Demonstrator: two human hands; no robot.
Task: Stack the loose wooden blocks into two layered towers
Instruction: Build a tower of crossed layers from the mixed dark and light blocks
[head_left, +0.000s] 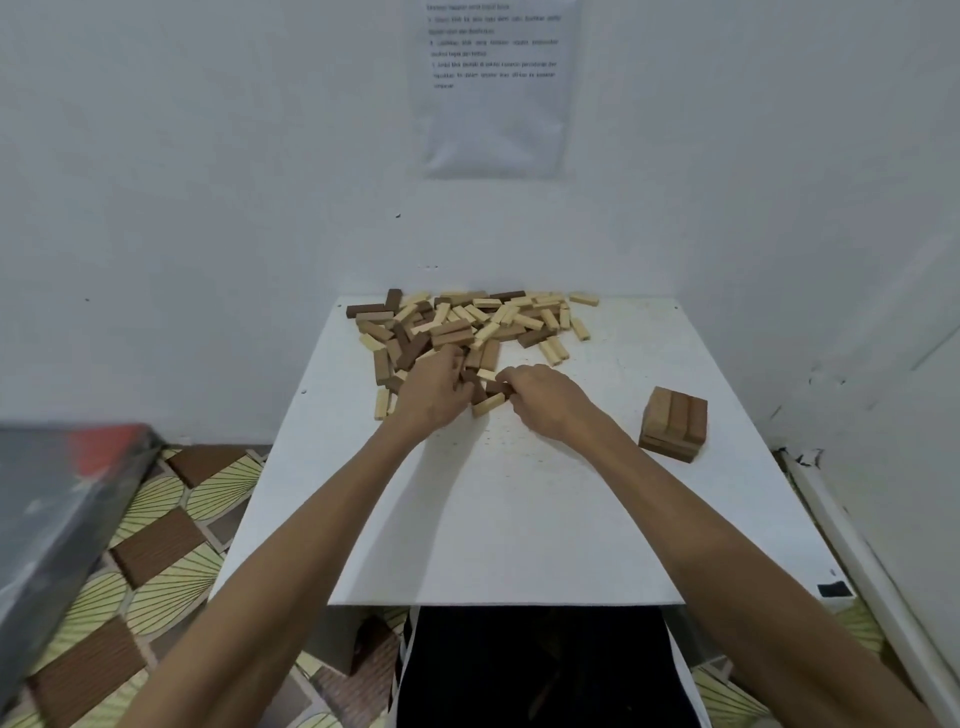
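A pile of loose wooden blocks (467, 325), pale and dark brown, covers the far part of the white table (519, 519). Both my hands reach into the pile's near edge. My left hand (434, 392) has its fingers curled down among the dark blocks; what it holds is hidden. My right hand (540, 397) pinches a dark brown block (497, 387) at its fingertips, just above a pale block (488, 405). A short tower of brown blocks (674, 422), two layers high, stands at the table's right.
White walls close in behind and to the right of the table, with a printed sheet (496, 88) taped above. A dark box (57, 519) lies on the patterned floor to the left. My dark-clothed lap (535, 670) sits under the near table edge.
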